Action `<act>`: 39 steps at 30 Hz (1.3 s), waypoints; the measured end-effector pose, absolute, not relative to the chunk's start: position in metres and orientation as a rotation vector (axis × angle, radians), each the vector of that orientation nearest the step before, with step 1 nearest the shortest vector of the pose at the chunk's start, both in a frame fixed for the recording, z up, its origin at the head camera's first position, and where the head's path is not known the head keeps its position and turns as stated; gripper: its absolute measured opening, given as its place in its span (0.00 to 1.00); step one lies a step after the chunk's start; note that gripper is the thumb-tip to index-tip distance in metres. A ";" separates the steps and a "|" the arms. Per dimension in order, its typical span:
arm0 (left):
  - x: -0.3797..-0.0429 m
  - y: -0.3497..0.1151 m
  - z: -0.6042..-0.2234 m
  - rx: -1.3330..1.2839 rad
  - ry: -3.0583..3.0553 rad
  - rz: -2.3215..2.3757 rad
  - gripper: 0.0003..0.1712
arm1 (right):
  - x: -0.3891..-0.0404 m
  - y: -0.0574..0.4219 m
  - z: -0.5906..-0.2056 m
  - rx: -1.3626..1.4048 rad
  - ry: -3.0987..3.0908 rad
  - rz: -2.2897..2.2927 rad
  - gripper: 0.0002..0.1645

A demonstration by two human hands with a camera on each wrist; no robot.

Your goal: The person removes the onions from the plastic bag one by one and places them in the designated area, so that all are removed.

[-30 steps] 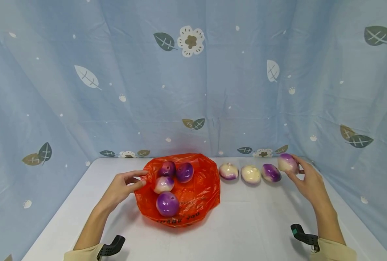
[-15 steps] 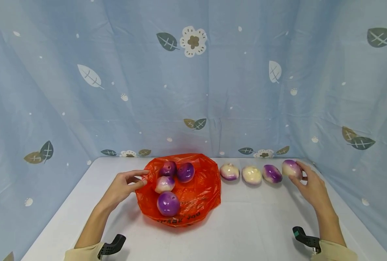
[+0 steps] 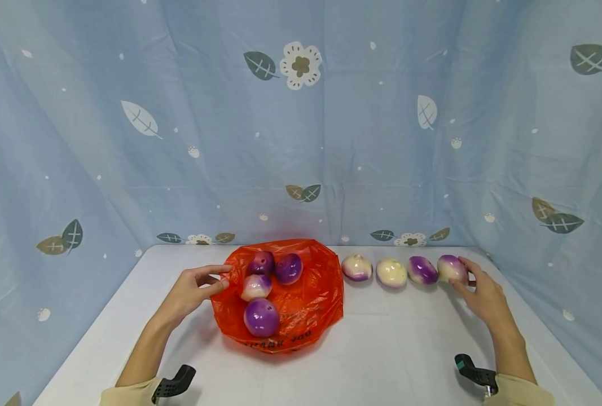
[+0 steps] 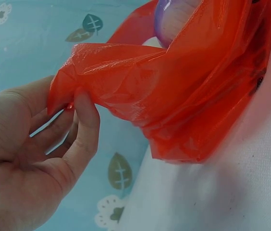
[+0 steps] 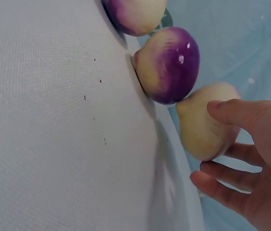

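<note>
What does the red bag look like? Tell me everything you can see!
The red bag is thin, shiny and crinkly, and looks like plastic. Black letters run along its near side; they seem to say THANK YOU. It sits on the white table with its mouth wide open, facing up. Four round things, purple or purple and white, lie inside. The left hand pinches its edge on the left.

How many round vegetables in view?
8: four vegetables in the red bag, three vegetables lined up on the table, one vegetable in the right hand at their right. Bag folds may hide more.
</note>
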State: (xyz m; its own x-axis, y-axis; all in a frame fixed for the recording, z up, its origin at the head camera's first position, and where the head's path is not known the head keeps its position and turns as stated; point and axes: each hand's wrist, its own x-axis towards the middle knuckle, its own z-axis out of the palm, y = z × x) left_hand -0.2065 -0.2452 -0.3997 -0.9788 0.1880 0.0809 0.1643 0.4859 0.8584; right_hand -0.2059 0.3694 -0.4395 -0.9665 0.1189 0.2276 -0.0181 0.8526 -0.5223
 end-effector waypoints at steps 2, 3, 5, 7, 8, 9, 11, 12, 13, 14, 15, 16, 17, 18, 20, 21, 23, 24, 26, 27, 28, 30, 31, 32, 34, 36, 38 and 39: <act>-0.206 -0.245 -0.400 0.319 2.689 1.548 0.24 | -0.206 0.369 -0.440 -0.089 -2.798 0.797 0.42; -0.206 -0.245 -0.400 0.319 2.689 1.548 0.24 | -0.207 0.370 -0.440 -0.093 -2.806 0.800 0.42; -0.206 -0.246 -0.400 0.318 2.691 1.546 0.24 | -0.207 0.370 -0.441 -0.099 -2.816 0.805 0.42; -0.206 -0.246 -0.400 0.316 2.690 1.546 0.24 | -0.207 0.370 -0.442 -0.097 -2.827 0.809 0.42; -0.206 -0.246 -0.400 0.316 2.689 1.547 0.24 | -0.207 0.371 -0.442 -0.095 -2.830 0.808 0.42; -0.206 -0.246 -0.400 0.315 2.687 1.548 0.24 | -0.207 0.371 -0.443 -0.092 -2.834 0.805 0.42; -0.207 -0.246 -0.400 0.315 2.683 1.549 0.24 | -0.207 0.373 -0.444 -0.085 -2.844 0.807 0.43; -0.207 -0.246 -0.400 0.316 2.682 1.549 0.24 | -0.207 0.373 -0.444 -0.081 -2.850 0.808 0.43; -0.207 -0.246 -0.400 0.317 2.681 1.550 0.24 | -0.207 0.374 -0.445 -0.077 -2.852 0.805 0.43; -0.207 -0.246 -0.400 0.316 2.680 1.551 0.24 | -0.207 0.374 -0.445 -0.081 -2.858 0.807 0.43; -0.207 -0.246 -0.400 0.316 2.679 1.552 0.24 | -0.207 0.374 -0.446 -0.084 -2.858 0.807 0.43; -0.207 -0.246 -0.401 0.317 2.678 1.553 0.24 | -0.207 0.374 -0.447 -0.088 -2.860 0.812 0.43; -0.207 -0.246 -0.401 0.320 2.677 1.556 0.24 | -0.207 0.374 -0.448 -0.093 -2.862 0.813 0.43; -0.208 -0.246 -0.401 0.321 2.676 1.559 0.24 | -0.207 0.374 -0.449 -0.096 -2.863 0.814 0.43; -0.208 -0.246 -0.401 0.323 2.675 1.563 0.24 | -0.207 0.374 -0.449 -0.107 -2.869 0.821 0.44; -0.208 -0.246 -0.402 0.324 2.676 1.562 0.24 | -0.207 0.374 -0.450 -0.106 -2.867 0.818 0.44; -0.208 -0.246 -0.402 0.326 2.679 1.560 0.24 | -0.207 0.375 -0.449 -0.104 -2.869 0.816 0.44; -0.208 -0.246 -0.402 0.324 2.680 1.556 0.24 | -0.207 0.375 -0.448 -0.102 -2.872 0.818 0.44; -0.208 -0.246 -0.402 0.320 2.682 1.548 0.24 | -0.207 0.375 -0.447 -0.100 -2.875 0.820 0.45; -0.208 -0.246 -0.402 0.317 2.682 1.546 0.24 | -0.206 0.375 -0.447 -0.099 -2.873 0.819 0.45; -0.208 -0.246 -0.402 0.314 2.679 1.546 0.24 | -0.206 0.375 -0.446 -0.096 -2.875 0.821 0.45; -0.208 -0.246 -0.402 0.307 2.676 1.544 0.24 | -0.206 0.375 -0.446 -0.095 -2.877 0.822 0.46; -0.208 -0.246 -0.402 0.305 2.674 1.545 0.25 | -0.206 0.375 -0.445 -0.096 -2.876 0.820 0.45; -0.208 -0.246 -0.401 0.303 2.672 1.546 0.25 | -0.206 0.375 -0.445 -0.096 -2.876 0.817 0.45; -0.208 -0.246 -0.401 0.301 2.669 1.547 0.25 | -0.206 0.374 -0.445 -0.102 -2.880 0.819 0.46; -0.208 -0.246 -0.401 0.302 2.670 1.547 0.25 | -0.205 0.374 -0.445 -0.113 -2.888 0.822 0.46; -0.208 -0.246 -0.401 0.305 2.671 1.546 0.25 | -0.205 0.374 -0.444 -0.123 -2.898 0.825 0.47; -0.208 -0.246 -0.401 0.307 2.672 1.544 0.25 | -0.204 0.374 -0.444 -0.126 -2.903 0.826 0.48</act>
